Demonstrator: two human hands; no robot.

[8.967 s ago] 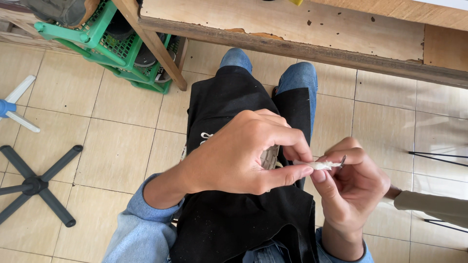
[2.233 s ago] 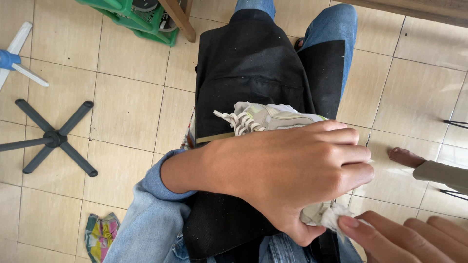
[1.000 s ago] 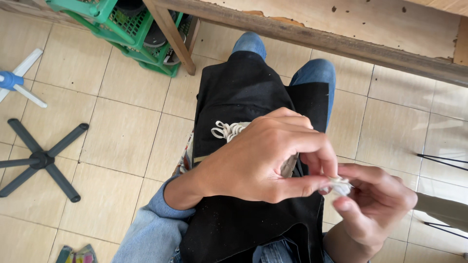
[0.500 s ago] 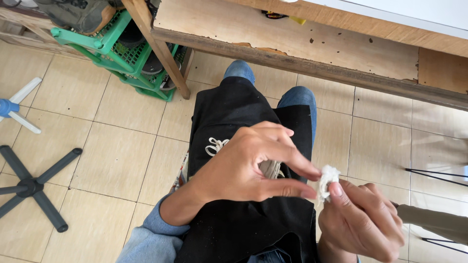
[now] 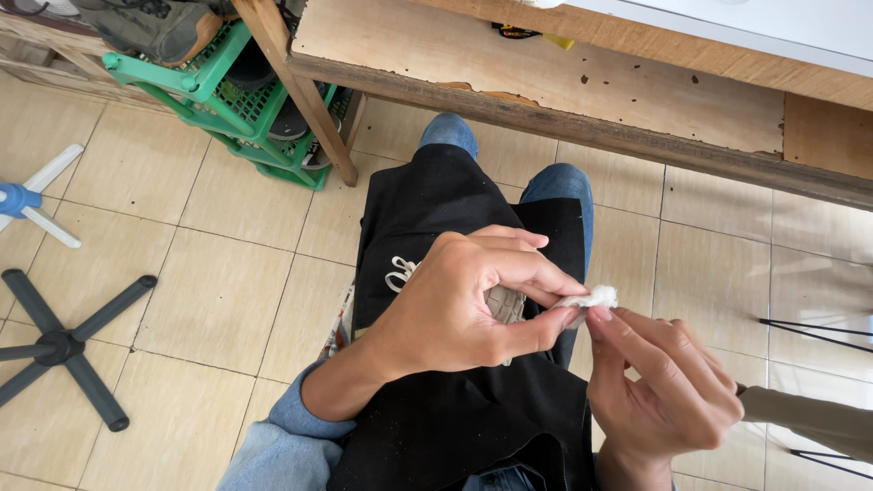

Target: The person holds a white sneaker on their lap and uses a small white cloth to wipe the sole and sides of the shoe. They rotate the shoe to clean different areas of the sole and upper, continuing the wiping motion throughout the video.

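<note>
Since half-second-ago frame, our right hand [image 5: 659,391] closed in: fingertips now meet white cotton wad [image 5: 596,296], centre-right of frame. Our left hand [image 5: 464,305] pinches wad's left end; wad lies between hands, left nearer.

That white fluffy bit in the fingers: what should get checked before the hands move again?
1. White tuft pinched firmly by left hand: ok, thumb and forefinger close on it.
2. Right hand touching the tuft: ok, fingertips meet it.
3. Both hands in view: ok.
4. Black apron spread over lap beneath, to catch drops: ok.
5. Pale woven piece tucked under the left hand, secure: cannot tell, mostly hidden.
6. Needle or tool present: cannot tell, none shows.
</note>
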